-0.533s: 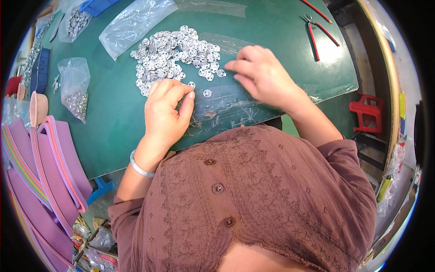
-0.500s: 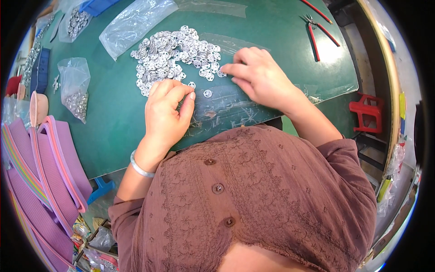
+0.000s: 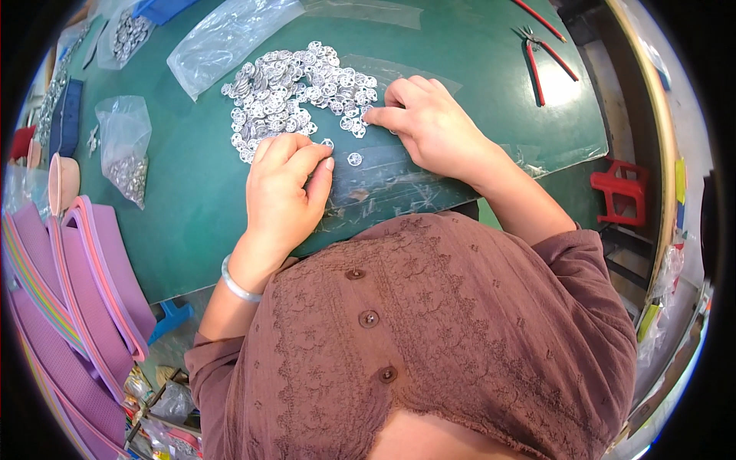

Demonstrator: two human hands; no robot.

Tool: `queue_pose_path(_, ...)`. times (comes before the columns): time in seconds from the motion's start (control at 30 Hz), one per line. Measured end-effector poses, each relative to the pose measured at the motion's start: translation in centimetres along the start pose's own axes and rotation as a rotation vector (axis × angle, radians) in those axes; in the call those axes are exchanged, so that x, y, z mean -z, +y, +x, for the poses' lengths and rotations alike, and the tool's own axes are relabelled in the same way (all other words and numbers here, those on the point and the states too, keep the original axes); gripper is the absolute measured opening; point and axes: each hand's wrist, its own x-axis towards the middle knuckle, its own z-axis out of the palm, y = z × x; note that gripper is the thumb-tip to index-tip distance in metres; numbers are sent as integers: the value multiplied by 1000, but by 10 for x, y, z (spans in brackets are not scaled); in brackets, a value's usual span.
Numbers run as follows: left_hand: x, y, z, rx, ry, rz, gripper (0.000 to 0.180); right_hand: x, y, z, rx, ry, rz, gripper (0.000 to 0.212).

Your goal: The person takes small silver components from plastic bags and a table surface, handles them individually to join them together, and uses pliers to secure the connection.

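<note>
A heap of small round silver openwork metal charms [image 3: 268, 92] lies on the green table, trailing off to the right. Bent over the near edge of the heap, my left hand [image 3: 287, 176] has its index finger and thumb closed together, with one charm [image 3: 328, 143] at their tips. Another loose charm [image 3: 355, 159] rests flat between my two hands. My right hand [image 3: 437, 126] stretches its index finger onto charms at the heap's right end. Its other fingers are curled, and the thumb is mostly hidden under the palm.
Red-handled cutting pliers [image 3: 540, 65] lie at the far right. A clear plastic bag [image 3: 230, 42] lies behind the heap, and a bag of small metal parts [image 3: 126, 157] to its left. Purple padded pieces [image 3: 100, 284] stand at the left edge; a red stool [image 3: 619, 192] stands right.
My right index finger has moved left onto the charms at the heap's right end, and the right thumb is now more hidden. My left hand stays nearly in place.
</note>
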Motion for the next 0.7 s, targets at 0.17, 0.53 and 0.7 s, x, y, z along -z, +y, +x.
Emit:
queue_pose_path(0.17,-3,-1,1,-42,8,41,13,6,5,-3,44,-74,43,23)
queue_pose_path(0.53,-8,0,5,-68,-46,69,14,8,7,-4,4,-10,52,19)
queue_pose_path(0.7,-7,2,4,-73,-47,74,14,18,13,-12,-72,33,40,16)
